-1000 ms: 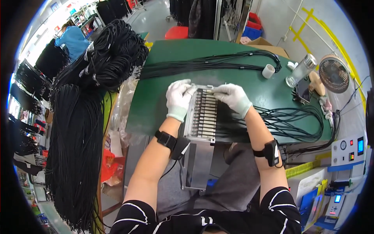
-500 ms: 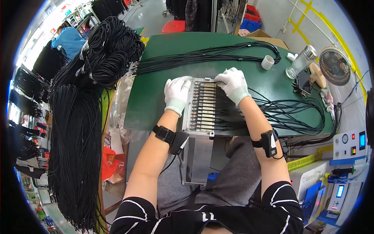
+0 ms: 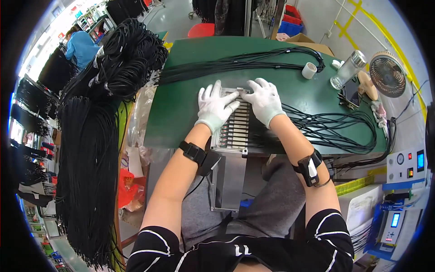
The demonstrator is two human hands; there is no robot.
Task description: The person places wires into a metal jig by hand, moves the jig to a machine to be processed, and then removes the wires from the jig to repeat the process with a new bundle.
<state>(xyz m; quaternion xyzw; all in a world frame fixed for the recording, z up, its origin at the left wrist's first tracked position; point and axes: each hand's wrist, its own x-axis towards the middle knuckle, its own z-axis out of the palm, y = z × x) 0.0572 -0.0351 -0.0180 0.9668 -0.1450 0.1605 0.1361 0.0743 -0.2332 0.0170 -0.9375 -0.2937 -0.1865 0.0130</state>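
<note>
A metal fixture (image 3: pixel 233 143) holds a row of small cable connectors (image 3: pixel 234 134) side by side, with black cables running off to its right. My left hand (image 3: pixel 213 108), in a white glove, lies over the fixture's upper left part with its fingers spread. Its thumb and forefinger reach across the upper rows. At the upper right corner, my right hand (image 3: pixel 264 100), also gloved, has bent, parted fingers, and its thumb touches the fixture's far end. Both hands hide the upper connectors. Whether a fingertip presses on one cannot be made out.
Looped black cables (image 3: pixel 337 129) lie right on the green table (image 3: pixel 181 109); another long bundle (image 3: pixel 235 62) crosses its far side. A tape roll (image 3: pixel 309 70), glass bottle (image 3: pixel 346 70) and fan (image 3: pixel 387 75) stand at right. Thick cable bundles (image 3: pixel 88 181) hang at left.
My left hand has moved from the fixture's left edge onto its upper rows, fingers spreading. My right hand has shifted slightly nearer and left, its fingers parting. The view has shifted slightly.
</note>
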